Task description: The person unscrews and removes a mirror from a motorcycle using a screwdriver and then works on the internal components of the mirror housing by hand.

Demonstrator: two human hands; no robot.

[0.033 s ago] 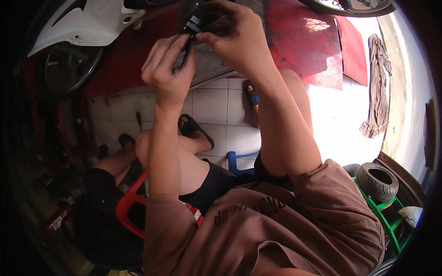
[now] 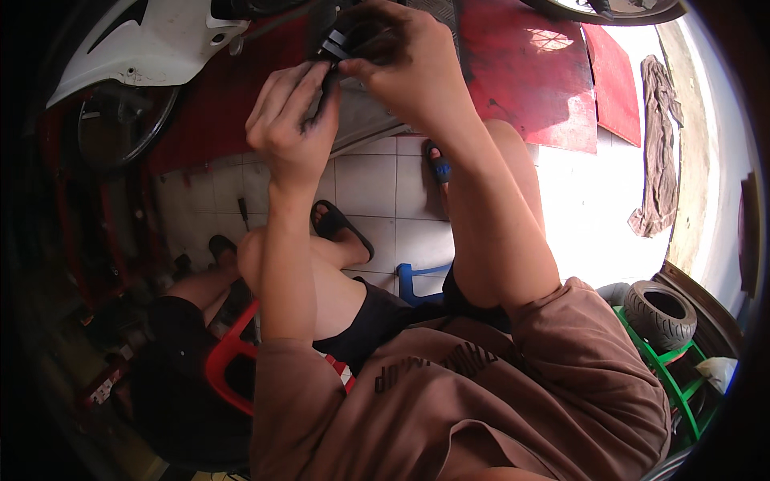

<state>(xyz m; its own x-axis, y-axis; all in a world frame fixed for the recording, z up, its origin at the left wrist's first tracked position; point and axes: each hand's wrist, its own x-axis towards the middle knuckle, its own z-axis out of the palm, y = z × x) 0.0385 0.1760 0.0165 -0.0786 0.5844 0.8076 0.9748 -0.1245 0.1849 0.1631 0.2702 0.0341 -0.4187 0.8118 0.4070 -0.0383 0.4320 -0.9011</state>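
Note:
Both my hands are raised against the underside of a scooter with a white body panel (image 2: 144, 44). My left hand (image 2: 289, 128) is closed around a thin black tool handle (image 2: 327, 84) that points up into the machine. My right hand (image 2: 409, 68) sits just above and to the right of it, fingers pinched on a small black part (image 2: 341, 44) at the scooter's frame. The two hands touch at the fingertips. What the tool's tip meets is hidden by my fingers.
A spoked wheel (image 2: 120, 124) is at the left, with red panels (image 2: 537, 80) beyond my hands. Below are the white tiled floor (image 2: 365, 184), my sandalled feet, a red stool (image 2: 228, 361) and a blue stool (image 2: 417, 280). A tyre (image 2: 662, 313) rests on a green rack at the right, below a hanging rag (image 2: 658, 152).

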